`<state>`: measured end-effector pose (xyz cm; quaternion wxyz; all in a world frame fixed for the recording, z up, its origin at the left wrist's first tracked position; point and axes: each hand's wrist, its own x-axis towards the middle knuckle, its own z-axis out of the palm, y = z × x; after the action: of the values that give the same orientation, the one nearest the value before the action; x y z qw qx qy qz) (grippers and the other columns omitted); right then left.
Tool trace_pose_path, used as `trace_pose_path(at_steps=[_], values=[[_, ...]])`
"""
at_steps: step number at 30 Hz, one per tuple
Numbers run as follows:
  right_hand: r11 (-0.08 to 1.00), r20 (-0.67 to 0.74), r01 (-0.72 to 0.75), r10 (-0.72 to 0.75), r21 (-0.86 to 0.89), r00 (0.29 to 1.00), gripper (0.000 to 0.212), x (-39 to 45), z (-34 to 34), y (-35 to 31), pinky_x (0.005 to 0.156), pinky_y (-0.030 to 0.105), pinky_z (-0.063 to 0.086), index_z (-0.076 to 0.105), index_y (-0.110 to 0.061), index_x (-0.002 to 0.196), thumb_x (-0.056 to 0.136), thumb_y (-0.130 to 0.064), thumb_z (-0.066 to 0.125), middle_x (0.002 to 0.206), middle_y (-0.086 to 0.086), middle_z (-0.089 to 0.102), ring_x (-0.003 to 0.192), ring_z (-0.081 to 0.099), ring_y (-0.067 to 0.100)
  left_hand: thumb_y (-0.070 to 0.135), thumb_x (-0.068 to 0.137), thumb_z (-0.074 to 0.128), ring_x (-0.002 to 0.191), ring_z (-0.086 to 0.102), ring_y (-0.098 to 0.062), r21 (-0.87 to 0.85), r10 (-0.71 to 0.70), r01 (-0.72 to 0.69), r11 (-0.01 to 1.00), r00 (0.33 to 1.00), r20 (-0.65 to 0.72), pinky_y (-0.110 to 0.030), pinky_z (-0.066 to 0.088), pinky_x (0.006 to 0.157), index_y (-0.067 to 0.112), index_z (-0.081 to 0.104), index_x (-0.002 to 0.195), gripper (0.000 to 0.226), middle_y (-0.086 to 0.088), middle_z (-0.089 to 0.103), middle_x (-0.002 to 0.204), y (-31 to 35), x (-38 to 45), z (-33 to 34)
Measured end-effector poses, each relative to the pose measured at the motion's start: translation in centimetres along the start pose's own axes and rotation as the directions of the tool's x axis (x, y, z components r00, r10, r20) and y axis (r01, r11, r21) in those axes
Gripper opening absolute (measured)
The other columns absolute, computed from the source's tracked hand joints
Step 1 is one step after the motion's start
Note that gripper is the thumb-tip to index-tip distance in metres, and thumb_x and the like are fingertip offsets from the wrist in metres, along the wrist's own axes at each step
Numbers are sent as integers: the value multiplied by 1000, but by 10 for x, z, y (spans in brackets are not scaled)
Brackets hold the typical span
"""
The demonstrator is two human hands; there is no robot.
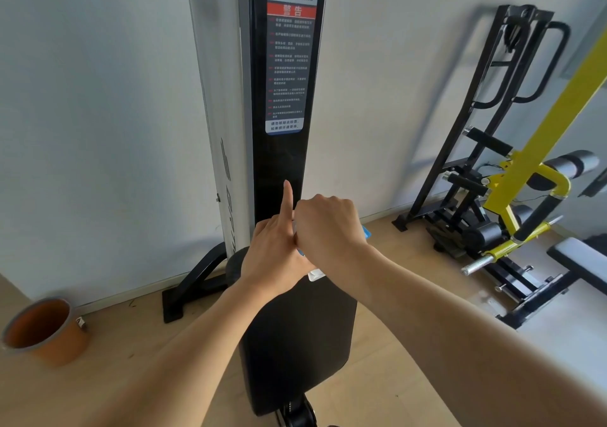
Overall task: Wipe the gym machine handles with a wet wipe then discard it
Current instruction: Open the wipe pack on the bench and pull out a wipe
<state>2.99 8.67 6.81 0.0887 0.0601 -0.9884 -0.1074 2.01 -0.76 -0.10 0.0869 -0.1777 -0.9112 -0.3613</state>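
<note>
My left hand (276, 249) and my right hand (328, 226) meet in front of me above the black padded seat (295, 344) of the gym machine. Between them is a blue and white wet wipe packet (366, 232), mostly hidden; a blue corner shows right of my right wrist and a white flap (316, 274) shows below it. My left hand holds the packet with its index finger pointing up. My right hand is closed over the packet's top. No machine handles are in view.
The machine's black upright column (282, 150) with a warning label (290, 48) stands straight ahead. An orange bin (46, 331) sits on the wood floor at the left. A yellow and black weight bench (512, 196) stands at the right by the wall.
</note>
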Motion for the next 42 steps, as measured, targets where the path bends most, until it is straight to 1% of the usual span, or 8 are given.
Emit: trace_pose_path(at_steps=[6,13,16,20,25,28,34,42], values=[[984,-18,-60,64,166,998,19,6,8,17,66,29,51,68,-14,87,92,-32,63,82,3,70,75,67,21,51,68,86,115,63,-12,10,77,-77,997,996,-39,-33,33,116,26,-13,156,134,13,68,123,-12,5,9],[732,72,-275,297,623,952,17,15,1,71,52,25,52,79,-24,69,79,-32,68,71,-9,73,66,66,12,69,68,75,118,60,-10,69,196,-191,979,978,-67,-39,47,108,38,49,136,79,13,61,133,-28,10,16],[720,108,-345,355,602,929,22,13,10,92,43,19,35,67,-26,58,79,-30,68,65,-8,66,57,56,10,71,71,69,115,59,-10,107,234,-227,968,971,-55,-38,49,104,41,52,135,72,13,61,130,-29,10,17],[769,54,-320,350,554,935,13,7,33,88,60,23,51,78,-25,93,84,-28,69,93,-4,75,79,66,19,69,74,69,118,57,-12,189,258,-243,951,964,-58,-32,43,105,44,50,137,71,12,59,131,-29,9,21],[923,-205,51,30,382,978,29,0,26,77,89,29,52,74,-29,97,93,-4,59,109,-10,70,103,58,11,67,70,73,115,59,-13,157,246,-232,960,966,-75,-34,44,103,41,52,130,69,12,61,130,-29,9,21],[948,-138,196,-165,252,977,21,-7,23,71,95,26,48,73,-30,104,102,-26,52,109,-13,72,100,59,9,68,68,75,114,61,-13,136,225,-213,968,971,-84,-36,46,104,41,52,124,66,12,63,129,-28,9,21],[951,-147,89,-47,295,988,35,-8,22,66,85,29,54,66,-29,101,88,-62,61,103,-14,68,97,58,9,67,68,75,119,59,-12,141,230,-219,966,971,-68,-33,40,107,38,53,128,70,13,62,132,-28,9,21],[701,60,-149,149,697,987,26,5,23,76,69,32,58,69,-26,97,89,-4,57,90,-11,71,79,62,9,65,68,77,117,60,-13,129,222,-211,969,972,-76,-35,43,105,40,50,128,70,12,62,130,-28,9,21]])
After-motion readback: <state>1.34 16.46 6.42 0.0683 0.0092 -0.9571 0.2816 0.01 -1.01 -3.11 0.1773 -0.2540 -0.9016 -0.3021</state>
